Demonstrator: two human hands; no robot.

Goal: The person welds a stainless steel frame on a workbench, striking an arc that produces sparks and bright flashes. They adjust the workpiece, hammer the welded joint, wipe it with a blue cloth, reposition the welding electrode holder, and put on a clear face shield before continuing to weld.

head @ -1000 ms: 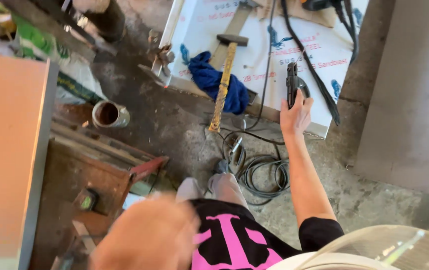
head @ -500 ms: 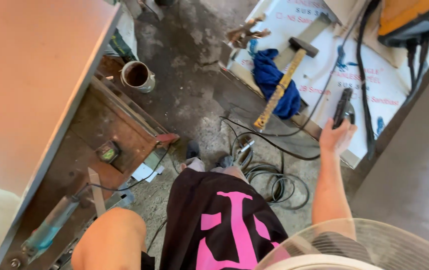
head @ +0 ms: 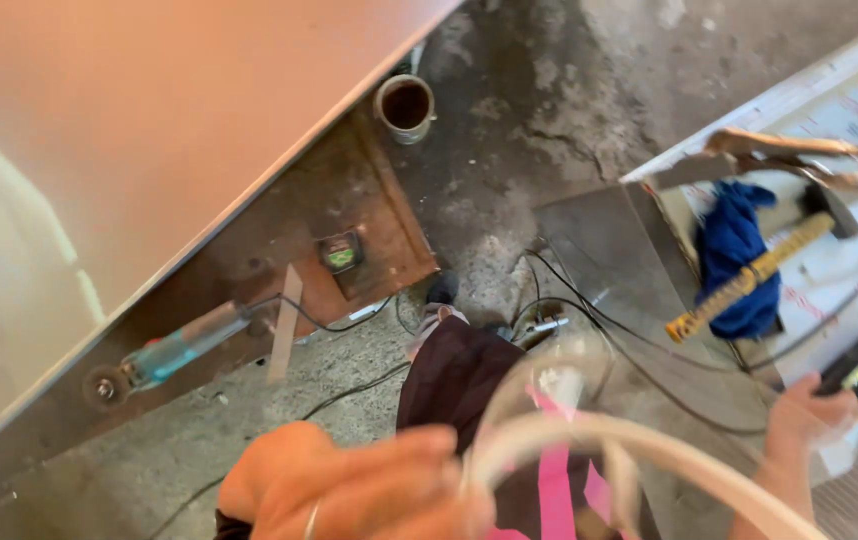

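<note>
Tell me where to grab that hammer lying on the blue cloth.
Take the hammer by the free yellow handle end, which juts down-left past the blue cloth. Probably come from above, hand across the shaft. The dark head lies up-right among other tools, so that end looks crowded.

Rough cracked concrete floor [head: 549, 100] – rusty metal can [head: 406, 106], blue cloth [head: 731, 255]

We are keeping our left hand [head: 369, 490] close under the camera, blurred, its fingers stretched out toward the right and lying near the clear face shield [head: 589, 440] rim, a thin ring showing on one finger. We are reaching our right hand [head: 799, 415] out beyond the shield's far side, forearm extended, fingers closing around a black handle [head: 849, 362]. Our dark-trousered legs are showing beneath the shield.
</note>
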